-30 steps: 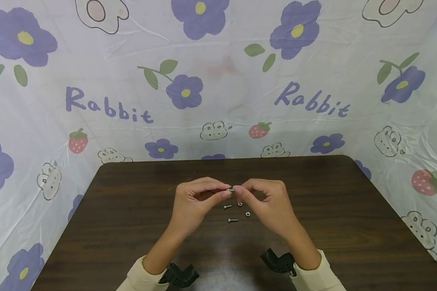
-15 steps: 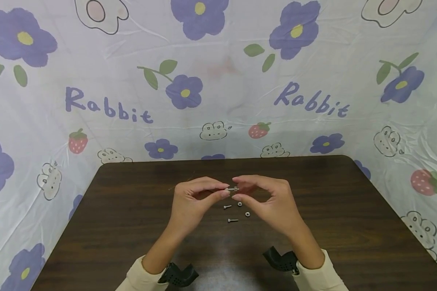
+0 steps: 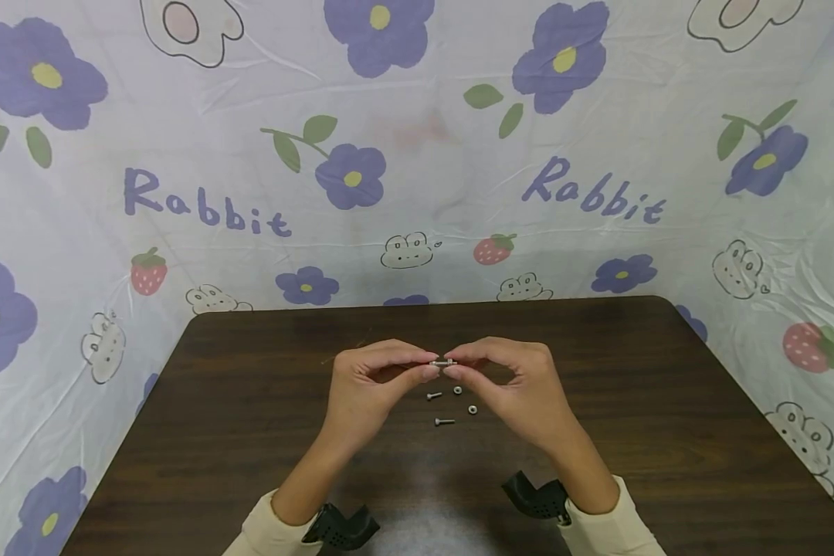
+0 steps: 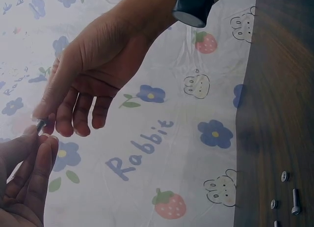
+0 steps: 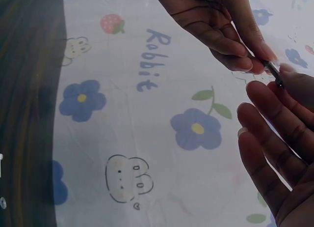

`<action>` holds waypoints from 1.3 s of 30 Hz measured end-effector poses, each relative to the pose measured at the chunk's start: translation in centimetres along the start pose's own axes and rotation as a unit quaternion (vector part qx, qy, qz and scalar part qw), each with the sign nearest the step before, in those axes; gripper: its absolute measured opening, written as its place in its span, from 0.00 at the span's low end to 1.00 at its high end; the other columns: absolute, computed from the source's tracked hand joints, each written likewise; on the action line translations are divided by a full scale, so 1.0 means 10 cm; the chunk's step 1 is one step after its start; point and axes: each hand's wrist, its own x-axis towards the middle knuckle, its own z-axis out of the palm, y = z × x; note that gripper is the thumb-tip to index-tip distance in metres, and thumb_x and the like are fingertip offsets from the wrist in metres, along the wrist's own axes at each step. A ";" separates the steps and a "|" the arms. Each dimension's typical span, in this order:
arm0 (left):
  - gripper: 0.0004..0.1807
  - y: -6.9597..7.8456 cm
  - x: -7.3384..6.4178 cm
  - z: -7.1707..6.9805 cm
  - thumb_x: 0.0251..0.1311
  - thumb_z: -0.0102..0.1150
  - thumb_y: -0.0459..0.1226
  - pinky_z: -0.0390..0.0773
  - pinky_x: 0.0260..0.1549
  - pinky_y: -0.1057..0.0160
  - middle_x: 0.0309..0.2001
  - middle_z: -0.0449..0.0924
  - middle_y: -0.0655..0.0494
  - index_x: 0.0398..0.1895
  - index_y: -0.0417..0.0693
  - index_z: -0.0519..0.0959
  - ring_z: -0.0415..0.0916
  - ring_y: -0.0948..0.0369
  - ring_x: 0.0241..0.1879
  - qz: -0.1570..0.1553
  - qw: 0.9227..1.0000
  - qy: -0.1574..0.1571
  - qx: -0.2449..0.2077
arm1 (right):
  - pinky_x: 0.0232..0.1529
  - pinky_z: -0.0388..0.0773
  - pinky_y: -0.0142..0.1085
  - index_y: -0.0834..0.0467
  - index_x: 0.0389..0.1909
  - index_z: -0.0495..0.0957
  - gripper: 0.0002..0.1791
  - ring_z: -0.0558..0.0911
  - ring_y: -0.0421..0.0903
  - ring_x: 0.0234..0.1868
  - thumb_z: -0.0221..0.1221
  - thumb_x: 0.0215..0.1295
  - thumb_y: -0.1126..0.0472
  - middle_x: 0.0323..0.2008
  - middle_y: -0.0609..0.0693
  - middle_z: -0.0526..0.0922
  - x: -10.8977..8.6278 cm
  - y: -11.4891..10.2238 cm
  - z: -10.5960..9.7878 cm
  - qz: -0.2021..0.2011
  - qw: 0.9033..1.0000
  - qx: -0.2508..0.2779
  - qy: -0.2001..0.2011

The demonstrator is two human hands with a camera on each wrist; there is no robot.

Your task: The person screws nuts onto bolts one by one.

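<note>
Above the table, my left hand pinches one end of a small silver screw between thumb and index finger. A nut sits around the screw near its other end. My right hand pinches this nut with thumb and index fingertips. In the right wrist view, the threaded shank of the screw bridges the two hands, and the right hand's other fingers are spread. Fingertips cover much of the screw in the left wrist view. Below the hands lie two loose screws and two loose nuts.
The dark wood-grain table has rounded far corners. A white cloth printed with flowers, rabbits and strawberries hangs behind it and along both sides. Black camera mounts are strapped to both wrists, next to cream sleeves.
Half a second ago the right thumb and index finger had parted, showing the nut on the screw. They have closed on the nut again. The left hand stays nearly still, holding the screw.
</note>
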 end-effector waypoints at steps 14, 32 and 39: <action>0.07 0.00 0.00 0.01 0.56 0.72 0.26 0.87 0.34 0.58 0.36 0.88 0.50 0.38 0.39 0.89 0.86 0.55 0.35 0.007 1.000 -0.004 0.004 | 0.32 0.83 0.32 0.55 0.30 0.87 0.10 0.86 0.40 0.29 0.62 0.68 0.71 0.27 0.42 0.87 0.00 -0.01 0.04 0.031 0.999 -0.012 -0.007; 0.07 0.00 -0.01 0.01 0.57 0.71 0.26 0.87 0.35 0.57 0.36 0.88 0.49 0.39 0.37 0.89 0.86 0.55 0.36 0.000 1.000 0.004 -0.002 | 0.34 0.85 0.33 0.61 0.45 0.86 0.18 0.86 0.41 0.32 0.73 0.53 0.76 0.37 0.49 0.89 0.00 0.00 -0.01 -0.005 1.000 0.010 -0.011; 0.07 -0.01 0.00 0.00 0.57 0.71 0.26 0.87 0.36 0.56 0.36 0.88 0.48 0.39 0.37 0.89 0.86 0.54 0.36 0.002 1.000 0.003 -0.007 | 0.34 0.85 0.31 0.60 0.42 0.88 0.16 0.85 0.41 0.31 0.72 0.53 0.77 0.35 0.48 0.89 0.00 0.01 0.00 -0.015 1.000 0.019 -0.006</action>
